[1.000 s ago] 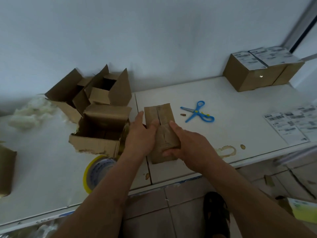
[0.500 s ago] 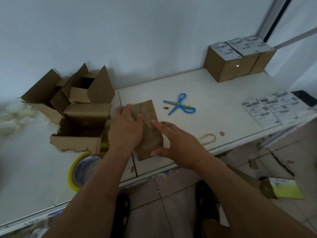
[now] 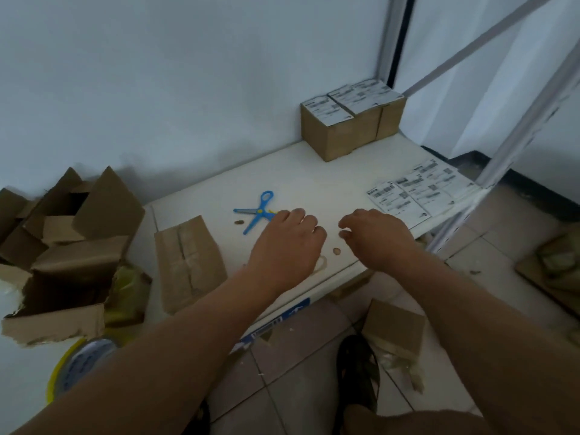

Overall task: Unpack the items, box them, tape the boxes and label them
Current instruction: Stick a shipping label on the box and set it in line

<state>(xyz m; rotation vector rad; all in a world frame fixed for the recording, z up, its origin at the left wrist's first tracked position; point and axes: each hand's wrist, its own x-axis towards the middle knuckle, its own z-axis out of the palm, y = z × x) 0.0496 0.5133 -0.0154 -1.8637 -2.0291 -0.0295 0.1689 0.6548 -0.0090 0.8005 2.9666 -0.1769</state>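
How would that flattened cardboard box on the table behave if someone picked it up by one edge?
The flattened cardboard box would probably feel light, since it lies as thin folded sheet. It would likely stay fairly stiff but hinge along its centre seam and creases, so flaps might swing open. Lying flat on the white table, it should slide rather than roll or tip.

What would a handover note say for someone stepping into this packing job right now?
Left hand and right hand: both empty, fingers loosely curled, over the white table.
Flattened box lies unfolded on the table, left of the hands; scissors beside the left hand; label sheets at the right edge; tape roll near left.
Done: labelled boxes stand at the back.
Left: fold the flat box, fill, tape, label.
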